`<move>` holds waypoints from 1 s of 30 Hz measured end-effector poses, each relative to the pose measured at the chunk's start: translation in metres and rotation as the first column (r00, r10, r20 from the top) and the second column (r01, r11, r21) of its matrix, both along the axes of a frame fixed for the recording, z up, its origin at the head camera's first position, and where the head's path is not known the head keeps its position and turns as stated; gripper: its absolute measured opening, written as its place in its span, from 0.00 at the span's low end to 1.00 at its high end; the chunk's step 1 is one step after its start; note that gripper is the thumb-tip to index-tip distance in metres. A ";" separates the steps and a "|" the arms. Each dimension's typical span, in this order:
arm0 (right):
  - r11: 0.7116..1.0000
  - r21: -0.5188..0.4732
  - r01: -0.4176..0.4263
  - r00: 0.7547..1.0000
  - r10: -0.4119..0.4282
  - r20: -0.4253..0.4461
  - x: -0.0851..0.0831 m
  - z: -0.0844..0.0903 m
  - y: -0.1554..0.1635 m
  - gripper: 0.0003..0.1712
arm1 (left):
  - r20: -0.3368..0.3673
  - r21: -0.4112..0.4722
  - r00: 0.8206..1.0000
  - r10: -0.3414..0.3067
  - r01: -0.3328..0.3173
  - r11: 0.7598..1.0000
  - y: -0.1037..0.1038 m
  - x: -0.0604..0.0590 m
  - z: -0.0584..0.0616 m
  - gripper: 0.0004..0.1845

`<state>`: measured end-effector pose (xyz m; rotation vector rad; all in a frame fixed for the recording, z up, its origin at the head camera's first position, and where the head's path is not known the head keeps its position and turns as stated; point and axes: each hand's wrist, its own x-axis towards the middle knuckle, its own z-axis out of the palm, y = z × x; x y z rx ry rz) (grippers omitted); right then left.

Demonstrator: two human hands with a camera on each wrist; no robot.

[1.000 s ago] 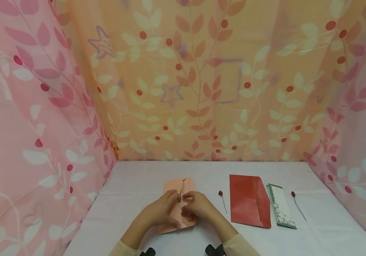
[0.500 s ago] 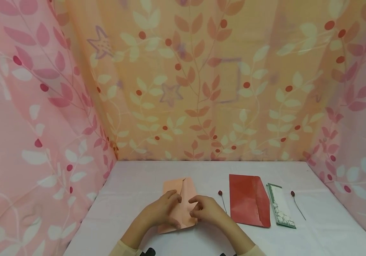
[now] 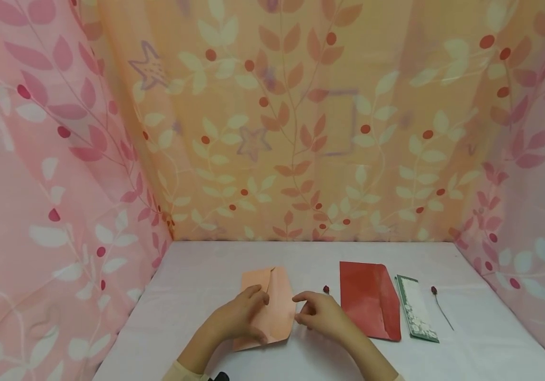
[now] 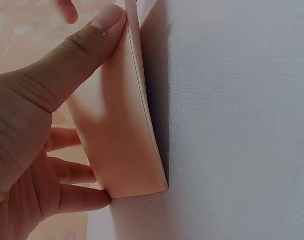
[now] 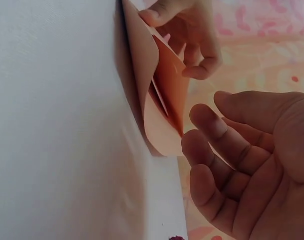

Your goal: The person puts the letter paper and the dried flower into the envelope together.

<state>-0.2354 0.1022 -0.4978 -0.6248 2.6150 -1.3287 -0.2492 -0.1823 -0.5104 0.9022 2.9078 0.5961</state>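
A white-covered counter stands inside a booth hung with pink and orange leaf-print cloth.

On the near middle of the counter lies a peach envelope, a little left of centre. Its flap looks folded down over the body but not pressed flat: the right wrist view shows the paper layers bowing apart along the edge nearest the right hand. As a judgement, the folding of the flap is done and the flattening or sealing is what is left; nothing shows whether anything is inside.

The left hand rests on the envelope's left half. Its thumb lies along the near long edge, which it presses down, and the other fingers reach under or beside the paper, so the hand is holding the envelope in place. The right hand is just beside the envelope's right edge, apart from it, palm turned inward, fingers loosely curled and holding nothing.

Farther right, a small red-headed pin lies just past the right hand. Beyond it lie a red envelope, a green-edged patterned card touching or nearly touching it, and a second red-headed pin.
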 end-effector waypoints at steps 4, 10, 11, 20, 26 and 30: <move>1.000 0.018 0.016 0.999 -0.015 -0.048 -0.001 0.006 0.007 0.21 | 0.013 -0.004 1.000 0.008 -0.007 1.000 0.000 -0.001 -0.001 0.44; 0.997 0.021 0.076 0.991 -0.074 -0.111 -0.002 0.015 0.021 0.16 | 0.021 -0.005 1.000 0.011 -0.011 1.000 0.000 0.001 -0.001 0.44; 0.996 0.014 0.089 0.989 -0.087 -0.115 -0.003 0.016 0.023 0.16 | 0.021 -0.002 1.000 0.011 -0.011 1.000 0.000 0.001 -0.001 0.45; 0.973 0.018 0.232 0.969 -0.229 -0.095 -0.008 0.026 0.037 0.16 | 0.018 0.007 1.000 0.013 -0.014 1.000 -0.002 0.002 -0.001 0.45; 0.951 0.047 0.307 0.948 -0.301 -0.107 -0.016 0.019 0.046 0.17 | 0.017 0.015 1.000 0.017 -0.018 1.000 -0.002 0.002 0.000 0.45; 0.937 0.067 0.342 0.937 -0.336 -0.091 -0.021 0.014 0.051 0.18 | 0.011 0.025 1.000 0.007 -0.007 1.000 -0.002 0.002 0.000 0.44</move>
